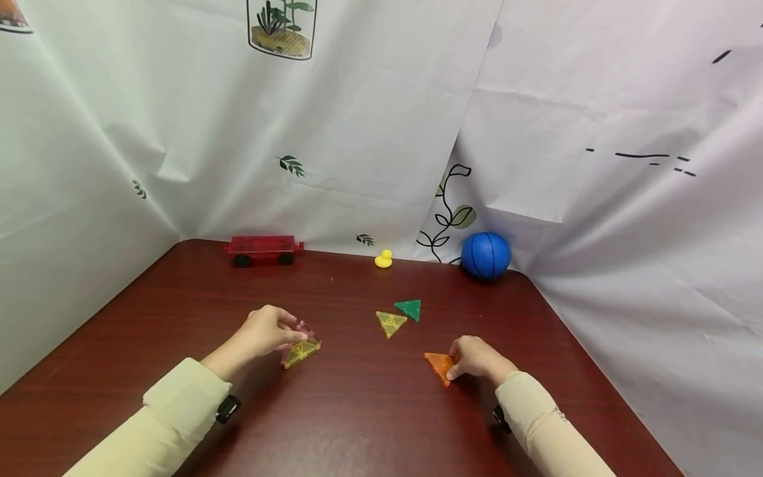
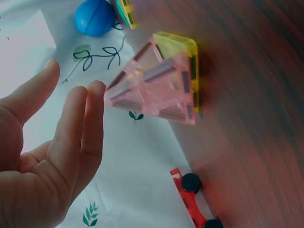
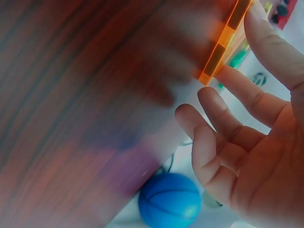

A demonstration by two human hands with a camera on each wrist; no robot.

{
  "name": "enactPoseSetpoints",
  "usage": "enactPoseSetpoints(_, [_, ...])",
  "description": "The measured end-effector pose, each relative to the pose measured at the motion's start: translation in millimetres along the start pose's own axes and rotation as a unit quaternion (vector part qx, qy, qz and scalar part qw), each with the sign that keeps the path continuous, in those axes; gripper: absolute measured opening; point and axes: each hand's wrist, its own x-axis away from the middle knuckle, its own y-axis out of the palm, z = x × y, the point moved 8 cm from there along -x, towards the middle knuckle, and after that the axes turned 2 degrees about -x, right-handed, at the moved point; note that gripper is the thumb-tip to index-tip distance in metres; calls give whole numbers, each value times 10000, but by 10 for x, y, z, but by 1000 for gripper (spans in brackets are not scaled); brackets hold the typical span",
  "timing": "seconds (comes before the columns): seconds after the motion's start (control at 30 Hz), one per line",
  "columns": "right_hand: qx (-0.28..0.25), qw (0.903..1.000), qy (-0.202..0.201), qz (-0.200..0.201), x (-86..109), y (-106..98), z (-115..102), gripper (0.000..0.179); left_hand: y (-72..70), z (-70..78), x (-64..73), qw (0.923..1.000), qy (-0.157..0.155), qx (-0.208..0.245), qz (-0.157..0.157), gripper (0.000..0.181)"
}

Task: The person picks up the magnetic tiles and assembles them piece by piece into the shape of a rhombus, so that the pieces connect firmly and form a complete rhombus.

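One right hand (image 1: 477, 358): thumb and forefinger pinch an orange triangle (image 1: 440, 365) at the table (image 1: 357, 417).
One left hand (image 1: 265, 331): thumb apart from straight fingers, fingertips at a pink-and-yellow tile shape (image 2: 164, 88).
Beyond, between hands: yellow triangle (image 1: 391, 323), green triangle (image 1: 411, 309).
Back edge: red cart (image 1: 262, 245), duck (image 1: 384, 259), blue ball (image 1: 486, 255).

At seven o'clock from the centre of the head view, I have a raised form of triangle tiles (image 1: 302, 352): see-through pink panels (image 2: 166, 97) set against a see-through yellow triangle (image 2: 176, 43). How many pink panels there are, I cannot say surely. In the left wrist view, the pink tip points to nine o'clock. At five o'clock from the same centre, I pinch an orange triangle (image 1: 439, 364), one corner toward ten o'clock, another toward six, the third covered.
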Motion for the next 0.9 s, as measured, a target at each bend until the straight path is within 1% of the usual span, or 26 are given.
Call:
enactPoseSetpoints(0.13, [63,9999,-126,-37,-15,46,-166,37,32,65,3,9997,133,-222,14,37])
enactPoseSetpoints(0.27, [103,9994,-318,-18,-33,91,-309,38,87,85,0,10000,50,-29,-57,43])
enactPoseSetpoints(0.37, [134,9991,-407,18,-49,123,-403,39,134,96,-2,9996,-46,233,-135,48])
enactPoseSetpoints(0.5, [200,9989,-417,59,-62,161,-515,40,200,150,-17,9999,15,62,-135,49])
enactPoseSetpoints(0.6, [245,9987,-447,90,-67,195,-593,40,303,193,-43,9996,17,208,-171,46])
enactPoseSetpoints(0.67, [244,9984,-500,108,-68,215,-644,40,394,225,-61,9991,17,367,-227,44])
enactPoseSetpoints(0.73, [241,9982,-536,111,-67,235,-694,39,491,257,-80,9988,4,422,-265,43])
enactPoseSetpoints(0.8, [248,9980,-577,114,-67,248,-742,39,588,304,-97,9991,66,283,-316,42])
enactPoseSetpoints(0.9, [290,9977,-603,121,-67,259,-805,38,747,377,-117,9986,160,226,-442,41])
